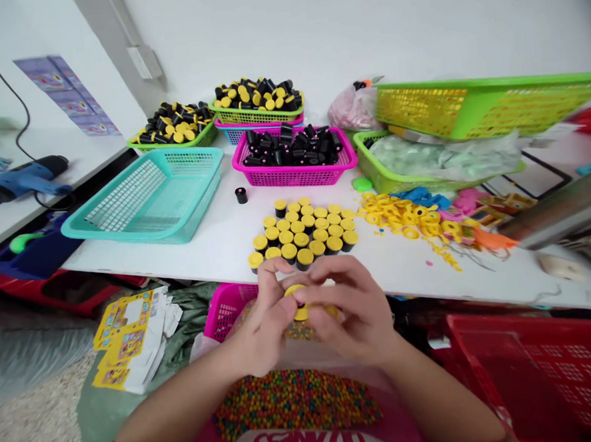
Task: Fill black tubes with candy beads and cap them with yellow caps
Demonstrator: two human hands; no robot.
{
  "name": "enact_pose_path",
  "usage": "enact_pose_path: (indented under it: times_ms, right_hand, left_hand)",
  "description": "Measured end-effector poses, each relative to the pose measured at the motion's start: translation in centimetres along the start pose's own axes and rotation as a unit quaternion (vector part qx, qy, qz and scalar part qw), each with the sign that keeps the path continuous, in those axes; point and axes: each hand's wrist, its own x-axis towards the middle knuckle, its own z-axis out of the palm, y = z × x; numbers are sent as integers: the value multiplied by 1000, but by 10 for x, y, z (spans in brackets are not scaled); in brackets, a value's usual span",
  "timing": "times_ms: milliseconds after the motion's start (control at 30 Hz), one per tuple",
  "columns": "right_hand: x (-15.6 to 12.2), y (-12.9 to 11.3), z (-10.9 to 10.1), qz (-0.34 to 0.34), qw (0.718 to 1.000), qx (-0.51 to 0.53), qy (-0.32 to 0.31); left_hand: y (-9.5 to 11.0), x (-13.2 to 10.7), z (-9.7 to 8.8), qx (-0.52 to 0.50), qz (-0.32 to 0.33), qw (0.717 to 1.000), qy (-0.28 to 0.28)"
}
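Above pink basket (pixel 229 312), left hand (pixel 259 323) and right hand (pixel 348 311) work close together; fingers (pixel 278 269) hold yellow-and-black cylinder (pixel 296 293) in narrow pinch, partly hidden. Beyond basket, yellow-capped cylinders (pixel 301 230) stand in rows on desk (pixel 178 268).

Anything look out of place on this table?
Yes. One black cylinder stands alone on the table, between the teal basket and the yellow-topped rows, apart from the groups. Its top shows no yellow. Yellow rings also lie in a loose heap, with small bits scattered nearby.
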Motion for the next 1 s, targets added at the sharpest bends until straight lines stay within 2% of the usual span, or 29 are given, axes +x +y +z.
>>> enact_pose_path:
  times_ms: [33,100,133,200,300,400,467,533,600,667,767,833,900,933,1000]
  right_hand:
    - [-1,5,-2,-44,998,-7,-43]
    - [-4,14,-4,-82,991,-1,-105]
    - [-5,18,-3,-82,990,0,-112]
    - [-8,20,0,-63,994,-3,-86]
    - [-10,16,8,-48,998,8,-36]
    - [-10,10,11,-46,999,23,-2]
    - [-8,8,8,-40,998,36,-15]
    - [-6,8,0,-15,995,77,-66]
    - [-4,12,-7,23,982,144,-119]
    - [-4,17,-11,51,966,217,-127]
    - [-6,26,-7,68,940,313,-116]
    - [-6,29,-1,88,921,358,-125]
    - [-5,27,2,125,903,392,-121]
    - [-6,25,3,160,890,409,-119]
    - [-7,21,4,251,850,440,-144]
  left_hand:
    - [-2,1,3,-73,-20,997,9]
    - [-7,3,8,-209,-49,976,37]
    - [-8,4,11,-251,-64,965,49]
    - [-11,7,14,-299,-93,947,67]
    - [-11,13,16,-333,-129,931,69]
    - [-9,15,17,-336,-148,929,46]
    - [-7,14,15,-326,-138,934,37]
    - [-6,10,11,-304,-106,946,28]
    - [-5,5,5,-236,-79,969,-2]
    - [-3,0,-3,-130,-39,989,-51]
    - [1,-1,-11,31,81,989,-120]
    - [6,0,-13,123,140,973,-135]
    - [13,0,-15,232,170,948,-137]
    - [18,-1,-16,300,175,928,-134]
    - [29,-4,-18,444,173,870,-129]
